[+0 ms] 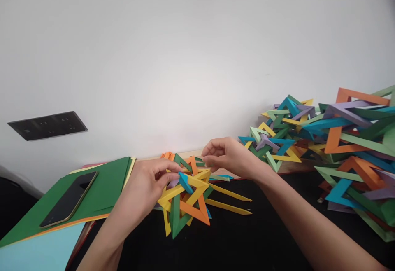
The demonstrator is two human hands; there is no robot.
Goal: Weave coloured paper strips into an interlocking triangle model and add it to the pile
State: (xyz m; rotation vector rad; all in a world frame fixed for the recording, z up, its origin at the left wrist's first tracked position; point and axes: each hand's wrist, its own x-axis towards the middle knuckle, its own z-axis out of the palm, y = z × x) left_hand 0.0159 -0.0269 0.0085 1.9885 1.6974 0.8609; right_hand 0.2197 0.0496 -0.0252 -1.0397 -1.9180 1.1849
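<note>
Right, clock dial centred on the star-shaped paper model (197, 185); model sits at centre, bottom half of the view, over a black tabletop (247, 242); mixed yellow, orange, green and blue folded strips, points sticking out all round.

Left hand (148, 182) comes in from 10 o'clock; thumb and index pinched nearly together on the tip of a blue strip (186, 183) at the model's top; other fingers curled behind.

Right hand (224, 155) at 1 o'clock, just beyond the model's upper yellow point; fingers curled in toward the thumb; can't tell if anything is between them.

Two yellow strips (230, 208) stick out at 3 o'clock; can't tell whether they're joined to the model; orange strips (167, 155) bunched at 11, by the wall (185, 57).

Pile of paper stars (339, 120) at 2 o'clock, spilling to 3; phone (69, 201) at 9, on green sheets (108, 180); light blue sheet (37, 248) between 8 and 9; black socket plate (47, 125) at 10, on the wall.
</note>
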